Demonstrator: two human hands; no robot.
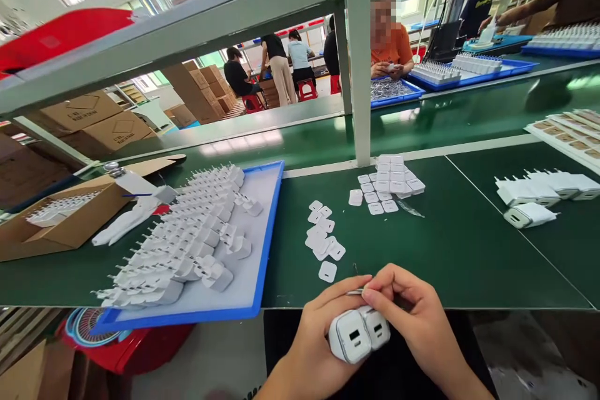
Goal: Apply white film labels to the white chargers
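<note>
Head view showed both hands close together at the near edge of the green tabletop (pixel 445 244), just in front of the body. The left hand (pixel 314 350) was clamped around two white chargers (pixel 359 334) held side by side, their port faces turned up toward the camera, probably so the faces could be worked on. The right hand (pixel 417 319) had its fingers pinched together on a thin metal tool, likely tweezers (pixel 355 292), whose tip lay just above the chargers; what the tip touched was too small to tell.

Small white stickers (pixel 323 237) lay scattered on the tabletop just beyond the hands, within easy reach. To the left, a blue-rimmed tray (pixel 269 244) carried rows of chargers lying prongs-up, packed close together. A cardboard box (pixel 70 225) with more white parts stood farther left. Near the shelf post (pixel 360 75) sat a neat stack of white pieces (pixel 391 181), and a few finished chargers (pixel 539 197) lay well apart on the right. Other people worked across the line.
</note>
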